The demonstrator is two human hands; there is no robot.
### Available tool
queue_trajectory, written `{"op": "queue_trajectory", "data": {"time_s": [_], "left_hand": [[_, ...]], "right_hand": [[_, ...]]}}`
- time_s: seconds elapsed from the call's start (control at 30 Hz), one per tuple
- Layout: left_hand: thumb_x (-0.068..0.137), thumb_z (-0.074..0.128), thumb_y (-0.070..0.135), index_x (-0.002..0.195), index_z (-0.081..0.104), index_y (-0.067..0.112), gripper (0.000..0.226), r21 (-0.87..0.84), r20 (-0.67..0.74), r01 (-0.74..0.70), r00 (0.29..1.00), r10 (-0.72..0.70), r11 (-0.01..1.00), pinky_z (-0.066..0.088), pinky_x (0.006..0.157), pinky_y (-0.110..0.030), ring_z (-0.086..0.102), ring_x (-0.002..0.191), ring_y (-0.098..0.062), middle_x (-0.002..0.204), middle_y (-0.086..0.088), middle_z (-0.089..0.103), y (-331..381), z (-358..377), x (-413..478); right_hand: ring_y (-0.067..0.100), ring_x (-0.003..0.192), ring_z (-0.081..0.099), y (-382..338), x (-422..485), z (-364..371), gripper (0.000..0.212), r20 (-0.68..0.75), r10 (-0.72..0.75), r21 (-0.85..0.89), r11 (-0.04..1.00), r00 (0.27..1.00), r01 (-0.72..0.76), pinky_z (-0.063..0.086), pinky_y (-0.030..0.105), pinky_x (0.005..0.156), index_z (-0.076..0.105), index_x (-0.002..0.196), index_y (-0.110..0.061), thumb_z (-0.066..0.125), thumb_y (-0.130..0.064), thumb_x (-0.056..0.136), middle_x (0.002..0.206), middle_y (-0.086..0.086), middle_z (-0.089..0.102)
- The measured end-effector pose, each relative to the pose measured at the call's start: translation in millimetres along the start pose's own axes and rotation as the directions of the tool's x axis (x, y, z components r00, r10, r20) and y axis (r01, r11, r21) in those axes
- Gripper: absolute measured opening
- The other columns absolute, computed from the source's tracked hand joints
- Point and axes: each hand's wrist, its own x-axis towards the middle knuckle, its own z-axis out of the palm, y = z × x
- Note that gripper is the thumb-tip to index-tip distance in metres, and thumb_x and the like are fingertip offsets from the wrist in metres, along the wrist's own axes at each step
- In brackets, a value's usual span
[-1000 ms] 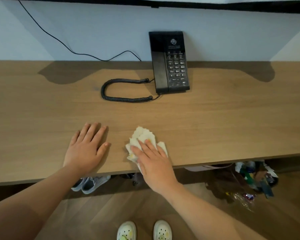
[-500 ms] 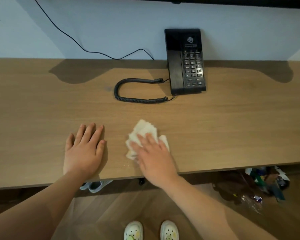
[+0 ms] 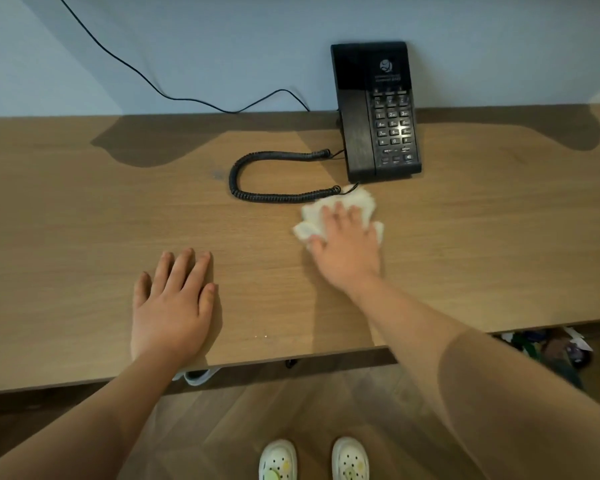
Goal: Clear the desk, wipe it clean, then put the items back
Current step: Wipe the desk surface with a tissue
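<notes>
A crumpled white cloth [image 3: 355, 206] lies on the wooden desk [image 3: 84, 220] just in front of the black telephone [image 3: 378, 112]. My right hand [image 3: 347, 247] presses flat on the cloth with straight fingers, covering its near half. My left hand [image 3: 174, 303] rests palm down on the desk near the front edge, fingers straight, holding nothing. The phone's coiled cord [image 3: 274, 174] loops on the desk left of the phone, its near end almost touching the cloth.
A thin black cable [image 3: 153, 84] runs down the wall to the phone. Under the desk at the right lies a heap of mixed items [image 3: 551, 344]. A grey shoe [image 3: 196, 375] peeks out below the desk edge. My white clogs [image 3: 312, 459] stand on the wooden floor.
My right hand has pushed the cloth away from the front edge, forward and right, up to the phone and cord. My left hand has stayed flat in place.
</notes>
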Motion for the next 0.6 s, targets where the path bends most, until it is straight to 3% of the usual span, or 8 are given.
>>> {"op": "queue_trajectory", "data": {"time_s": [0.1,0.17,0.23,0.3,0.37,0.43,0.5,0.6], "left_hand": [[0.086,-0.004,0.05,0.149,0.016,0.034,0.068,-0.029,-0.015,0.007,1.0,-0.008,1.0,0.004,0.116,-0.041,0.001,0.146,-0.014,0.157,0.007,0.014,0.0,0.4,-0.9],[0.085,-0.004,0.05,0.148,0.021,0.032,0.07,-0.051,-0.023,0.01,1.0,-0.012,0.999,0.004,0.116,-0.04,0.003,0.146,-0.014,0.157,0.007,0.017,-0.7,-0.4,-1.0],[0.086,-0.003,0.048,0.148,0.022,0.032,0.069,-0.051,-0.025,0.008,1.0,-0.009,0.999,0.005,0.116,-0.04,0.003,0.146,-0.014,0.157,0.008,0.017,-1.0,-0.9,-0.5],[0.087,0.001,0.046,0.148,0.022,0.031,0.066,-0.045,-0.025,0.007,1.0,-0.009,0.999,0.005,0.116,-0.04,0.003,0.146,-0.014,0.157,0.007,0.018,0.1,-0.9,-0.7],[0.089,0.004,0.045,0.148,0.022,0.031,0.064,-0.048,-0.026,0.006,1.0,-0.007,0.999,0.005,0.116,-0.041,0.004,0.146,-0.016,0.156,0.006,0.019,0.7,-1.7,-1.1],[0.09,0.007,0.043,0.148,0.022,0.03,0.062,-0.056,-0.025,0.004,1.0,-0.006,0.998,0.005,0.116,-0.042,0.004,0.146,-0.016,0.156,0.006,0.019,1.1,-2.7,-1.9],[0.093,0.007,0.041,0.149,0.02,0.031,0.058,-0.054,-0.023,0.003,1.0,-0.005,0.999,0.004,0.116,-0.041,0.002,0.146,-0.016,0.157,0.006,0.016,1.6,-3.5,-2.3],[0.1,0.015,0.036,0.149,0.016,0.031,0.05,-0.05,-0.011,0.005,1.0,-0.005,0.999,0.003,0.117,-0.042,0.0,0.146,-0.016,0.158,0.006,0.013,2.1,-4.3,-2.4]], "right_hand": [[0.02,0.146,0.001,-52.7,-43.6,6.5,0.052,0.087,-0.419,0.015,0.908,0.904,0.419,0.006,0.047,0.118,0.014,0.151,-0.025,0.029,-0.033,0.101,0.159,-0.001,0.008],[0.015,0.146,0.005,-51.8,-59.3,8.7,0.054,0.133,-0.52,0.066,0.854,0.844,0.516,0.003,0.041,0.116,0.015,0.15,-0.029,0.037,-0.027,0.101,0.159,-0.007,0.01],[0.021,0.137,0.03,-16.5,-46.2,9.3,0.052,0.009,-0.375,-0.019,0.927,0.927,0.375,0.024,0.045,0.109,0.024,0.147,-0.028,0.04,-0.028,0.098,0.151,0.0,0.03],[0.027,0.128,0.039,33.7,-23.4,4.7,0.048,-0.129,-0.023,-0.043,0.999,0.991,0.017,0.035,0.047,0.1,0.028,0.143,-0.024,0.036,-0.03,0.096,0.143,0.007,0.039],[0.029,0.141,0.022,66.3,-9.6,-4.7,0.05,-0.071,0.255,0.053,0.966,0.964,-0.252,0.025,0.052,0.112,0.021,0.148,-0.022,0.029,-0.033,0.1,0.154,0.009,0.025],[0.028,0.146,0.007,60.1,-10.9,-4.7,0.053,-0.051,0.301,0.068,0.952,0.952,-0.297,0.013,0.05,0.116,0.015,0.151,-0.021,0.024,-0.036,0.101,0.159,0.006,0.012],[0.027,0.146,0.006,27.1,-30.9,0.8,0.053,-0.055,0.165,0.028,0.986,0.985,-0.164,0.013,0.049,0.117,0.014,0.151,-0.022,0.023,-0.037,0.101,0.159,0.005,0.01],[0.023,0.147,0.003,-39.3,-84.9,17.9,0.052,-0.017,-0.22,0.017,0.975,0.975,0.22,0.004,0.046,0.117,0.014,0.15,-0.026,0.03,-0.032,0.101,0.159,0.0,0.009]]}}
